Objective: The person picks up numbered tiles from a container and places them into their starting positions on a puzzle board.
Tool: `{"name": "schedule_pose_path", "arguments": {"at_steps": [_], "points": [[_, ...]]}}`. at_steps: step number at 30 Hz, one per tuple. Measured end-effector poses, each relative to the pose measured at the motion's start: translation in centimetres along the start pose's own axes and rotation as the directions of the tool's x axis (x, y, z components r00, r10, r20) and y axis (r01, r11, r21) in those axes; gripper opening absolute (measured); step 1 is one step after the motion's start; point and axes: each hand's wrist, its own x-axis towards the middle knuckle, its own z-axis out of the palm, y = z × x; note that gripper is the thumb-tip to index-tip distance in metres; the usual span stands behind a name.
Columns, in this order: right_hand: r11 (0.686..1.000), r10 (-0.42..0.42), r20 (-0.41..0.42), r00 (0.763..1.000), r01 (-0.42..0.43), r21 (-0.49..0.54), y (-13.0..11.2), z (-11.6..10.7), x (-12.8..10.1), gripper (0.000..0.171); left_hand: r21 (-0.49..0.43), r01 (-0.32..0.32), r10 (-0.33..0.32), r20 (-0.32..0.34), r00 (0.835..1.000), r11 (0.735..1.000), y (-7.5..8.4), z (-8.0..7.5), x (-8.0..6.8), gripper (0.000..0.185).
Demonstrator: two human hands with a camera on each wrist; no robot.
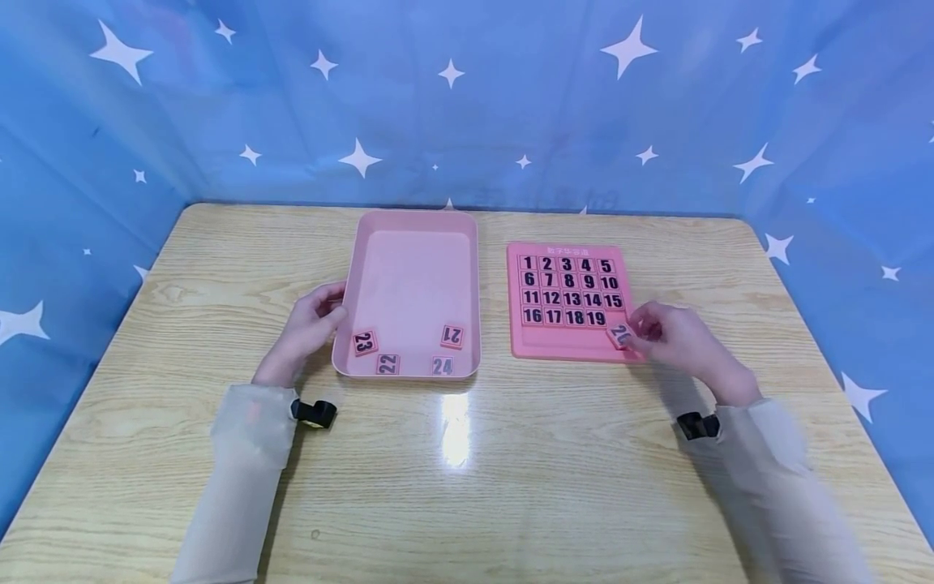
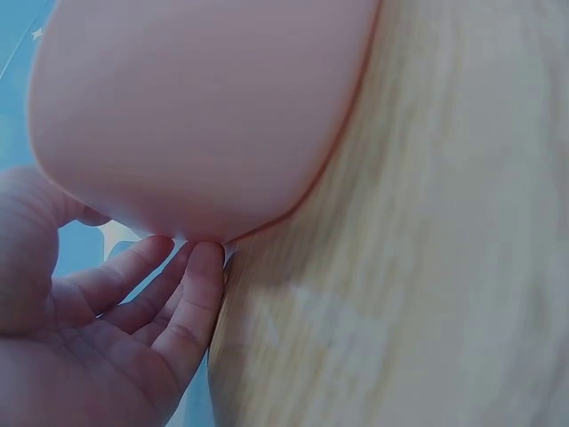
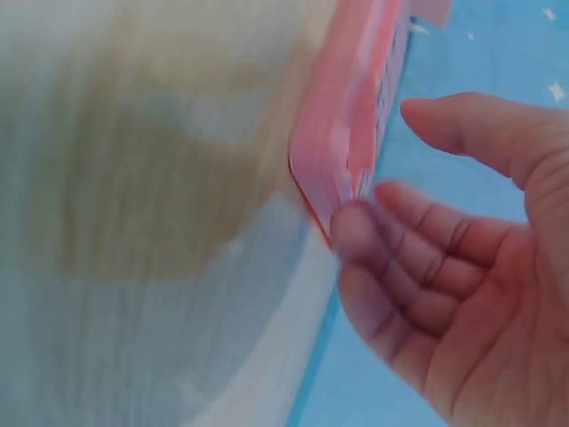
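My left hand [image 1: 308, 326] grips the left side of a pink tray [image 1: 416, 300], thumb near the rim and fingers on the outside wall. The left wrist view shows the fingertips [image 2: 206, 258] against the tray wall. A pink number board [image 1: 569, 347] lies to the right, holding rows of tiles from 1 to 19. At its lower right corner, my right hand [image 1: 674, 341] holds a tile marked 20 [image 1: 620, 335] by its edge. This tile is tilted and turned. In the right wrist view, the curled fingers [image 3: 356, 231] are at the board's corner, thumb a little apart.
Inside the tray's near end lie the loose tiles 23 [image 1: 366, 342], 22 [image 1: 388, 364], 21 [image 1: 452, 337] and 24 [image 1: 442, 366]. A wooden table [image 1: 511, 487] carries everything. Behind it hangs a blue curtain [image 1: 409, 105] with white stars.
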Motion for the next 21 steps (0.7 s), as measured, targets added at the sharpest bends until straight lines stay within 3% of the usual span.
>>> {"name": "schedule_pose_path", "arguments": {"at_steps": [4, 9, 21], "points": [[0.994, 0.081, 0.009, 0.997, -0.08, -0.07, -0.8, 0.3, 0.0, 0.028, 0.003, -0.012, 0.012, 0.006, 1.0, 1.0, -0.1, -0.1, 0.1, 0.045], [0.987, 0.108, 0.002, 0.994, -0.107, -0.124, -1.4, 0.4, 0.3, 0.025, 0.011, -0.006, 0.006, 0.011, 1.0, 1.0, -0.1, -0.1, 0.1, 0.045], [0.983, 0.046, -0.001, 0.999, -0.045, -0.178, -1.5, 0.6, 0.9, 0.019, 0.003, 0.024, -0.024, 0.003, 1.0, 1.0, 0.2, 0.0, 0.0, 0.047]]}}
